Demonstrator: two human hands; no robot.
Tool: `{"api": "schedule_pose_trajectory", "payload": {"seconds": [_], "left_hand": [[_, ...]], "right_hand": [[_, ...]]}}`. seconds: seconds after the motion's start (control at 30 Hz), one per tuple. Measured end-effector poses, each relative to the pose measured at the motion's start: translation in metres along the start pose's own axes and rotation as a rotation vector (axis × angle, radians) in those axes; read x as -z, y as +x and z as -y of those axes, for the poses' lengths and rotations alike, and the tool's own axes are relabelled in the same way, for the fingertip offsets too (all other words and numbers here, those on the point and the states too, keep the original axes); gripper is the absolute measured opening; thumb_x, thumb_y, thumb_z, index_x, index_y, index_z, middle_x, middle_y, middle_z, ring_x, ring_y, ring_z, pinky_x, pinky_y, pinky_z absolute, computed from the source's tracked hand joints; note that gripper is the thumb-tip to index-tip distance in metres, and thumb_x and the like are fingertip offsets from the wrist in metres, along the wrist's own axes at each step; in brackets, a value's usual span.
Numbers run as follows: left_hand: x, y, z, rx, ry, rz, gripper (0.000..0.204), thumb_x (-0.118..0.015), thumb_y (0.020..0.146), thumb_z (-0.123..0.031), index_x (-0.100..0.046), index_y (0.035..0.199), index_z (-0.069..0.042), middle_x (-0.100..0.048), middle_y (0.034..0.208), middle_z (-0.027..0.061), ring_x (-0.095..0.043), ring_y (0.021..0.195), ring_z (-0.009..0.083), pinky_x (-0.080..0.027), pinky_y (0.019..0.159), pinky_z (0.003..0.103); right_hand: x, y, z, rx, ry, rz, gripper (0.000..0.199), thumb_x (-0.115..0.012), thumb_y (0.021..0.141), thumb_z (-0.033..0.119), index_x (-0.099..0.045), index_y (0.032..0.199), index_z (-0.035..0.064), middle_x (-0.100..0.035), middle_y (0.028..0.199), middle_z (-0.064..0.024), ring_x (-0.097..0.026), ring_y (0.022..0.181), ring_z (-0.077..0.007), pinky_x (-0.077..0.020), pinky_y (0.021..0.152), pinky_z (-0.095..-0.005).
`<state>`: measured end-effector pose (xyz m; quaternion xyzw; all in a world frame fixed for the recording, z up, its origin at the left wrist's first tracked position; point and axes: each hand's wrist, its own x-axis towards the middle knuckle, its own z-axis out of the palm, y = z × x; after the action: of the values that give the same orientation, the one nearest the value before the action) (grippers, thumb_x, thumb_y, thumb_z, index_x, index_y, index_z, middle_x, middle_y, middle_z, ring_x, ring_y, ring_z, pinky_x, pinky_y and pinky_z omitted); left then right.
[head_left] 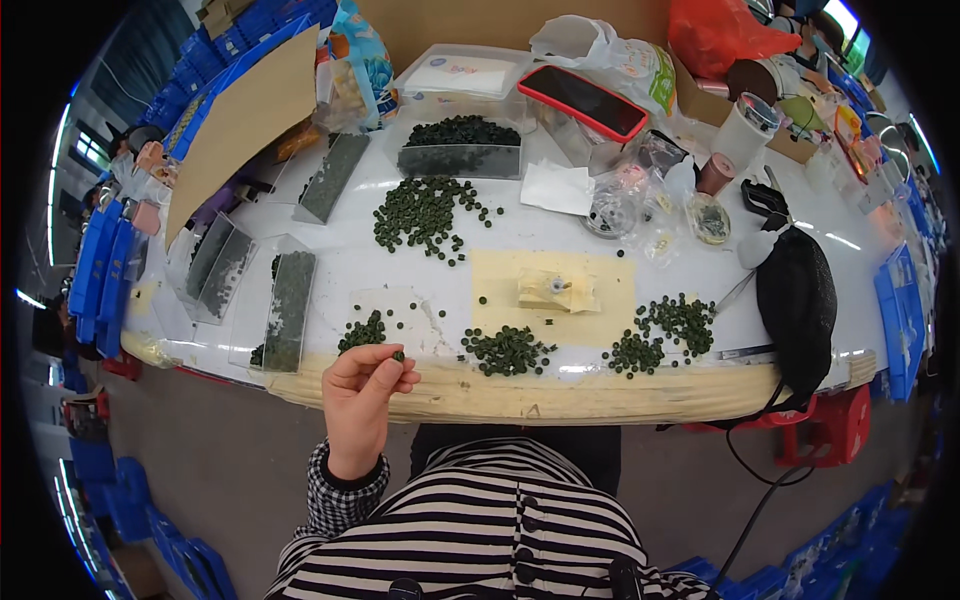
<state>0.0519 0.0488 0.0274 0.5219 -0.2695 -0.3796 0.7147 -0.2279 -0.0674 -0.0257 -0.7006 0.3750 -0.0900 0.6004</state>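
Observation:
My left hand (358,410) is raised at the table's front edge. Its thumb and forefinger pinch a small dark green round piece (398,355). Right behind it on the white tabletop lies a little pile of like pieces (363,332). Farther right are two more piles, a middle one (506,350) and a right one (682,322). Between and behind these, a small block wrapped in yellowish tape (556,290) sits on a pale yellow sheet (620,270). My right hand is out of view.
A larger heap of green pieces (425,215) lies before a clear bin (460,160) full of them. Clear boxes (290,310) stand at the left. A red-cased phone (583,102) rests at the back. A black mesh bag (797,310) hangs over the right edge.

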Motion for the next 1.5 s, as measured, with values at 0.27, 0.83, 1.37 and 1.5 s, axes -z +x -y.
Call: {"api": "schedule_pose_trajectory", "payload": {"seconds": [0.27,0.83,1.37,1.5], "left_hand": [[0.029,-0.002,-0.018,-0.121,0.056,-0.214,0.019,-0.058,0.093,-0.006,-0.061,0.11,0.001,-0.066,0.091,0.008,-0.062,0.079,0.0116,-0.049,0.071,0.021],[0.044,0.005,-0.037,-0.31,0.043,-0.378,0.019,-0.058,0.093,-0.006,-0.061,0.11,0.002,-0.067,0.092,0.0093,-0.063,0.079,0.0124,-0.051,0.072,0.021],[-0.019,0.031,0.011,0.104,0.202,0.08,0.015,-0.061,0.089,-0.001,-0.064,0.103,0.004,-0.069,0.09,0.0124,-0.067,0.079,0.0143,-0.055,0.071,0.024],[-0.038,0.037,0.027,0.053,0.209,0.203,0.016,-0.063,0.087,0.002,-0.065,0.103,0.005,-0.068,0.087,0.0094,-0.067,0.081,0.0132,-0.054,0.072,0.023]], "right_hand": [[-0.009,0.036,0.031,0.175,0.024,-0.056,0.033,-0.055,0.091,0.03,-0.068,0.093,-0.0003,-0.068,0.075,-0.0093,-0.064,0.069,-0.0168,-0.0512,0.065,-0.0292],[0.004,-0.025,-0.07,-0.416,-0.077,0.236,0.04,-0.054,0.09,0.037,-0.069,0.096,0.0003,-0.069,0.077,-0.0104,-0.066,0.073,-0.0207,-0.0518,0.07,-0.0332],[0.018,-0.127,-0.144,-0.996,-0.172,0.539,0.048,-0.053,0.089,0.045,-0.069,0.099,0.0009,-0.07,0.079,-0.0115,-0.067,0.077,-0.0243,-0.0524,0.074,-0.0369],[0.002,-0.147,-0.148,-1.033,-0.149,0.69,0.05,-0.053,0.089,0.046,-0.07,0.1,0.001,-0.07,0.079,-0.0118,-0.067,0.078,-0.0252,-0.0525,0.076,-0.0379]]}}
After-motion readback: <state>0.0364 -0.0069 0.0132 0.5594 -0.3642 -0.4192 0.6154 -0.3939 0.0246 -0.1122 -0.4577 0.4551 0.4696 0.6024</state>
